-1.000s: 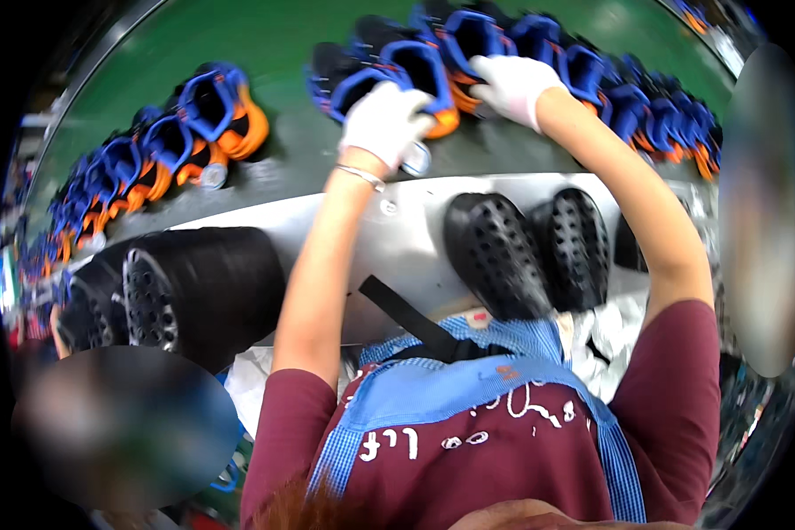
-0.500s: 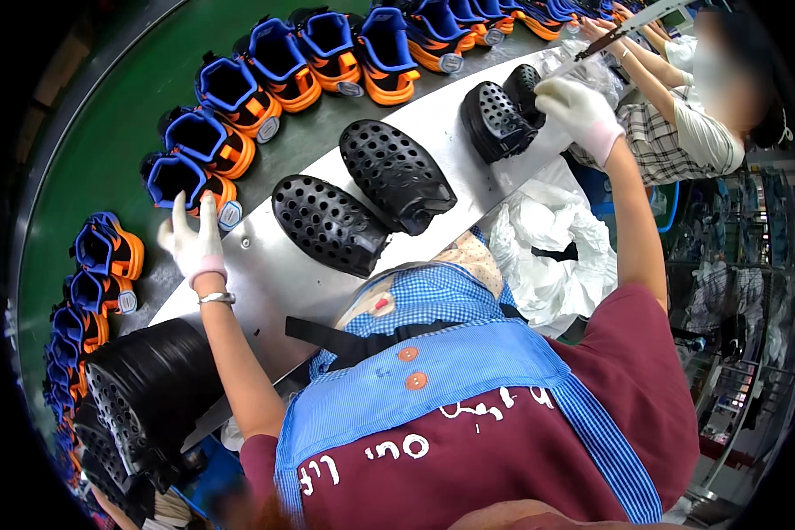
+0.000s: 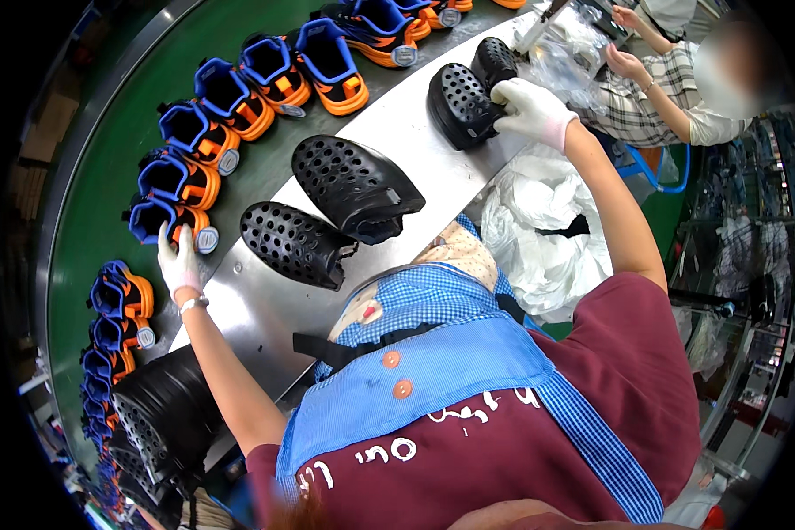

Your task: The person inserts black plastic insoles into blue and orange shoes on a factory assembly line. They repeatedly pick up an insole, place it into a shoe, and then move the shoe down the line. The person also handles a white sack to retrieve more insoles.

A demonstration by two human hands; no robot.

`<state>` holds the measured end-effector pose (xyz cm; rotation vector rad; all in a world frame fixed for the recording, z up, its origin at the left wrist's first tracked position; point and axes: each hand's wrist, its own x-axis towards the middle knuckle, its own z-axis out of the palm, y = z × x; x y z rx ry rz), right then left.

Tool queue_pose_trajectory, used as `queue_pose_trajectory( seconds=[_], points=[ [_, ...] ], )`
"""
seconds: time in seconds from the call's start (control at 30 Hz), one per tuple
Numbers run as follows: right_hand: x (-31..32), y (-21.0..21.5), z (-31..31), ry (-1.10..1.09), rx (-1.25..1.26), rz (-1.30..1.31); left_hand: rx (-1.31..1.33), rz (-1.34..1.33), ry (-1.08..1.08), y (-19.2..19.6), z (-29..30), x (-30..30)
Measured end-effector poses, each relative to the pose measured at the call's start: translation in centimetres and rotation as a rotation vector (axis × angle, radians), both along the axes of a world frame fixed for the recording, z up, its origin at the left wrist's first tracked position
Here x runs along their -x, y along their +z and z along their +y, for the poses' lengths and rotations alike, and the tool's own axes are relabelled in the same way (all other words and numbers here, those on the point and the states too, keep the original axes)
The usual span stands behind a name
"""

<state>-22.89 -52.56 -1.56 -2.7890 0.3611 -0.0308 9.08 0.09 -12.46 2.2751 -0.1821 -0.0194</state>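
Observation:
My left hand (image 3: 178,262), in a white glove, reaches to the heel of a blue, black and orange sports shoe (image 3: 155,217). Its thumb and fingers are apart at the shoe's back edge. My right hand (image 3: 532,112), also gloved, has its fingers closed at the end of a black perforated shoe form (image 3: 461,104) on the metal ledge (image 3: 269,305). A smaller black form (image 3: 495,62) lies against that one. Between my hands rest two more hollow, perforated black forms, a larger one (image 3: 349,181) and a smaller one (image 3: 293,240).
Rows of similar shoes (image 3: 230,93) stand along the green conveyor (image 3: 97,190) beyond the ledge. A stack of black forms (image 3: 170,402) sits at the lower left. White crumpled plastic (image 3: 539,269) hangs near my right forearm. A co-worker (image 3: 654,115) works at the far right.
My right hand has come down and left onto the far black form. My left hand has moved closer to the shoe's heel. The view has shifted, and shoes appear moved along the conveyor.

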Motion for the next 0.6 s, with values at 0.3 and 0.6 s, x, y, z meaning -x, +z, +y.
queue_pose_trajectory(
  seconds=[0.3, 0.6],
  points=[
    [0.8, 5.5, 2.3, -0.045, -0.1, -0.111, -0.095, -0.278, 0.141, 6.3, -0.1, 4.0],
    [-8.4, 11.4, 13.9, 0.35, -0.441, -0.263, 0.984, 0.56, -0.348, 14.6, -9.8, 9.2]
  ],
)
